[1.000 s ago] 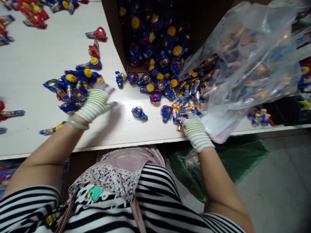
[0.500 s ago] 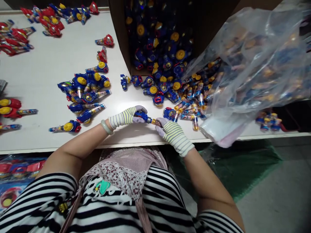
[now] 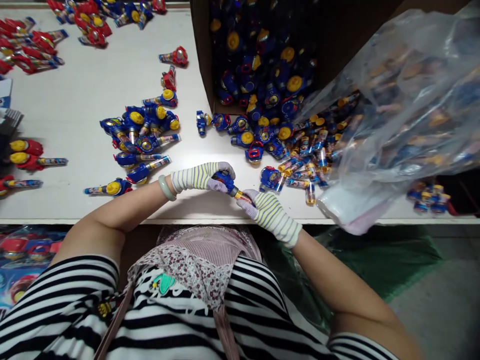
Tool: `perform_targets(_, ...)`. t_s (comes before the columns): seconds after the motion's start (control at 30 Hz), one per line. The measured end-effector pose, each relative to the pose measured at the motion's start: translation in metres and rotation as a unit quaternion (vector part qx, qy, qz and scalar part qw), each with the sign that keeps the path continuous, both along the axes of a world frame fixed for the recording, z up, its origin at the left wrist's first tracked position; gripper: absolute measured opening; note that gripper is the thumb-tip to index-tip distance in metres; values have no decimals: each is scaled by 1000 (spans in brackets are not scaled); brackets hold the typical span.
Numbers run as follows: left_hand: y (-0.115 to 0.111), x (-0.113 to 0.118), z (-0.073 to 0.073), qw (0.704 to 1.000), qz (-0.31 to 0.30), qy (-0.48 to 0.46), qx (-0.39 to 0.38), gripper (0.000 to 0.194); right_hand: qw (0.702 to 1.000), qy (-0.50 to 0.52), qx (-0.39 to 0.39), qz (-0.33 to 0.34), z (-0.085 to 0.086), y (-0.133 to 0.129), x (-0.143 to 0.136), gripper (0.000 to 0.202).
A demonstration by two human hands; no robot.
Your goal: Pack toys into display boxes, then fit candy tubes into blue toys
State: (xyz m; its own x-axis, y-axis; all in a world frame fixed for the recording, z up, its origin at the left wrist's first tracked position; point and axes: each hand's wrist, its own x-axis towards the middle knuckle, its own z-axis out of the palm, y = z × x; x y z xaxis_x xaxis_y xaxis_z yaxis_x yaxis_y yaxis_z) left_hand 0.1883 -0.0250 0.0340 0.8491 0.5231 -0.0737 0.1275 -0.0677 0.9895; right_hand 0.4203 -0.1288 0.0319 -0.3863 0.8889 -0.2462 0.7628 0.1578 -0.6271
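Note:
My left hand [image 3: 202, 177], in a striped knit glove, is closed around a blue plastic toy [image 3: 227, 181] above the front of the table. The toy's grey neck points down and to the right. My right hand [image 3: 273, 214], gloved the same way, pinches a small printed tube [image 3: 243, 196] with yellow and red on it. The tube is in line with the neck and meets it; how far it sits inside cannot be made out. Just beyond my right hand lies another blue toy [image 3: 270, 177], near a heap of loose printed tubes [image 3: 310, 192].
A dark cardboard box [image 3: 201, 55] full of blue toys stands at the back. A clear plastic bag [image 3: 405, 110] of tubes lies at right. Blue toys with tubes attached [image 3: 144, 142] are piled at left, red ones [image 3: 41, 42] farther back. The table edge [image 3: 210, 221] runs close in front.
The view has shifted slightly, so the table's things appear farther right. The toy and tube now tilt more steeply down to the right. Both hands keep their hold.

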Motion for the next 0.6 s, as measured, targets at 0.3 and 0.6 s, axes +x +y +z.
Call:
perform_targets(0.3, 8, -8, 3, 991, 33, 88, 96, 43, 997, 38, -20, -63, -18, 18, -5, 46)
perform_targets(0.6, 5, -35, 1, 976, -23, 66, 208, 48, 969, 216, -116, 7, -30, 2, -2, 55)
